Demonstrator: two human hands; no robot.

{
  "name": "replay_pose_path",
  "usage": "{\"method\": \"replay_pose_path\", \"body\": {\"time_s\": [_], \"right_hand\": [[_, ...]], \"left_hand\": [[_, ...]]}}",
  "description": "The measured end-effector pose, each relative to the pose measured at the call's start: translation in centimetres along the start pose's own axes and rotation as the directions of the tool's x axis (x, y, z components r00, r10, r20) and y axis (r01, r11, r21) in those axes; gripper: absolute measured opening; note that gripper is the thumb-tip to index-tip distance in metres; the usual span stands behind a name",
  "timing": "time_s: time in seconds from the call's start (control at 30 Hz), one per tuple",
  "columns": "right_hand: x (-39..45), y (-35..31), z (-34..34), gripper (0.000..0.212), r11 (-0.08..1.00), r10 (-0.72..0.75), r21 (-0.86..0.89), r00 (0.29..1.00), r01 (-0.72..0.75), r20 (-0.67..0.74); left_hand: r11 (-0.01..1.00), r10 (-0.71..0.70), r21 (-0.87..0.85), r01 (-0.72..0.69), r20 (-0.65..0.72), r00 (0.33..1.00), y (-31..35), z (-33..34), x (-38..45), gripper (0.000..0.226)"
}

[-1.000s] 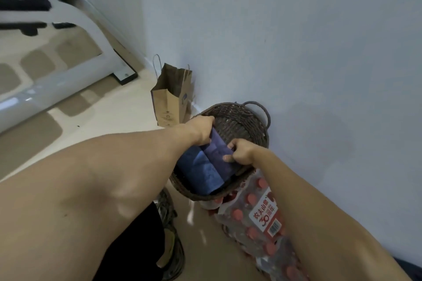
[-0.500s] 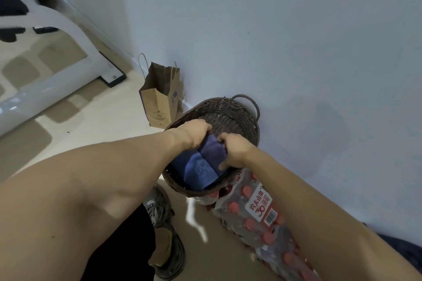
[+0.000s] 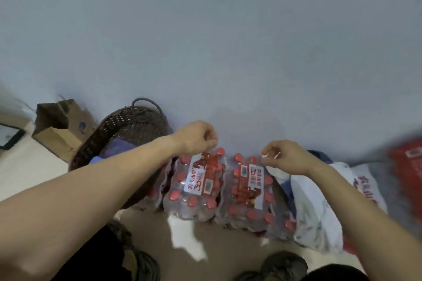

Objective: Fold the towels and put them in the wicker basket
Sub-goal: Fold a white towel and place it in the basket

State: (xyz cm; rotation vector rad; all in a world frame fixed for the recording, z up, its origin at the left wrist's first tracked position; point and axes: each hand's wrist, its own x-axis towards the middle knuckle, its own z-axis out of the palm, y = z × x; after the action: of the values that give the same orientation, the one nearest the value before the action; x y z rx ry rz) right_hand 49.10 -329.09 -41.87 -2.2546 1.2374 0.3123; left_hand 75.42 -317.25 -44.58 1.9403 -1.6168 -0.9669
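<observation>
A: Where is the folded dark blue cloth towel (image 3: 115, 149) sitting?

B: It is lying inside the round dark brown wicker basket (image 3: 127, 121) by the wall, partly hidden by the left forearm. Both hands are hovering over the shrink-wrapped packs of red-capped water bottles (image 3: 201, 185).

A: Are they gripping anything?

B: The left hand (image 3: 196, 138) is hanging loosely curled, holding nothing. The right hand (image 3: 285, 157) is curling too; something pale is showing at its fingertips, but blur is hiding whether it is pinched.

A: Risks?

B: The basket is leaning against the bottles, so a passing forearm is probably threatening to tip it and spill the towel.
</observation>
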Motion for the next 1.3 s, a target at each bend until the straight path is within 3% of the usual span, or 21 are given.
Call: {"method": "replay_pose_path", "body": {"time_s": [0.13,0.27,0.33,0.5,0.57,0.67,0.83,0.93,1.07,1.2,1.3], "right_hand": [[-4.3,9.6,-0.5,0.028,0.968,0.219,-0.087,0.962,-0.234,-0.161],[-7.1,16.7,0.2,0.045,0.926,0.375,0.086,0.874,-0.367,-0.31],[-7.5,19.5,1.3,0.058,0.88,0.474,0.195,0.829,-0.433,-0.297],[-6.9,23.4,5.4,0.087,0.829,0.52,0.343,0.836,-0.442,-0.178],[-6.5,23.8,6.5,0.079,0.825,0.531,0.366,0.813,-0.431,-0.238],[-6.0,24.1,6.2,0.051,0.816,0.562,0.396,0.739,-0.421,-0.372],[-7.2,23.7,2.3,0.047,0.778,0.591,0.463,0.743,-0.425,-0.313],[-9.2,22.9,-0.6,0.043,0.734,0.591,0.583,0.751,-0.349,-0.295],[-11.4,19.3,-3.9,0.014,0.691,0.498,0.703,0.815,-0.167,-0.296],[-12.0,12.7,-4.6,0.025,0.576,0.323,0.814,0.895,0.071,-0.307],[-11.6,7.5,-4.0,0.027,0.544,0.183,0.813,0.917,0.206,-0.355]], "left_hand": [[0.997,0.079,-0.026,-0.076,0.144,0.986,7.5,7.0,2.6,0.017],[0.995,0.087,0.024,-0.095,0.236,0.968,12.8,14.8,5.1,0.021],[0.996,0.084,-0.009,-0.085,0.289,0.954,14.4,18.5,6.2,0.02],[0.99,0.049,-0.139,-0.001,0.343,0.938,16.1,25.4,8.7,0.062],[0.979,0.011,-0.191,0.069,0.39,0.921,16.1,27.1,9.6,0.068],[0.962,-0.036,-0.226,0.15,0.442,0.896,15.9,28.4,10.6,0.072],[0.968,-0.026,-0.214,0.128,0.428,0.904,15.5,27.7,11.0,0.069],[0.977,0.007,-0.205,0.064,0.328,0.945,15.9,25.8,9.9,0.056],[0.908,0.141,-0.418,-0.031,0.234,0.962,17.7,21.5,6.6,0.053],[0.823,0.277,-0.547,-0.154,0.149,0.949,19.4,16.3,3.0,0.063],[0.802,0.297,-0.556,-0.216,0.059,0.953,18.8,12.9,0.9,0.07]]}}
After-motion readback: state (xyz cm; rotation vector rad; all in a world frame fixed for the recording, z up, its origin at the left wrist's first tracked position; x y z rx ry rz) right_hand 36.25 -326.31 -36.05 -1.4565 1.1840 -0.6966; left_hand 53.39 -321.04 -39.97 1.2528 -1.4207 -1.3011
